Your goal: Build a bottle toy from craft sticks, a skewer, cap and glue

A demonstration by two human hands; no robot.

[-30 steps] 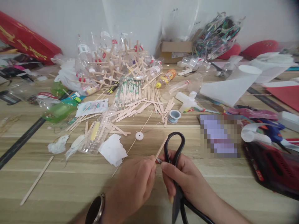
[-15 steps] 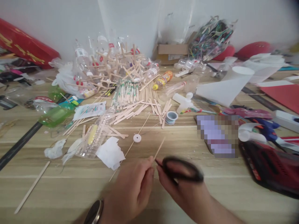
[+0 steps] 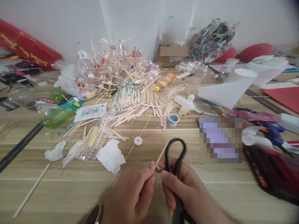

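Low in the middle, my left hand (image 3: 137, 189) pinches a flat wooden stick (image 3: 161, 155) that points up and away. Close beside it on the right, my right hand (image 3: 187, 183) is closed on black-handled scissors (image 3: 181, 155). One handle loop stands up above the fingers, and a bit of metal blade shows near the stick; whether it touches the wood I cannot tell. Just beyond my hands lies a thin skewer (image 3: 144, 127) with a small white disc (image 3: 138, 141) on it. Torn white paper (image 3: 111, 155) sits to the left of the skewer.
A lone wooden stick (image 3: 31, 190) lies at the left front. Loose sticks (image 3: 130, 113), a spool (image 3: 173, 119) and a bottle-and-stick pile (image 3: 112, 65) fill the middle back. To the right are a blurred-out flat object (image 3: 219, 140), a red-black case (image 3: 275, 171) and a white paper cone (image 3: 229, 87).
My right hand has turned, swinging the scissors' loop from lying sideways to upright. The left hand still holds the stick in nearly the same place.
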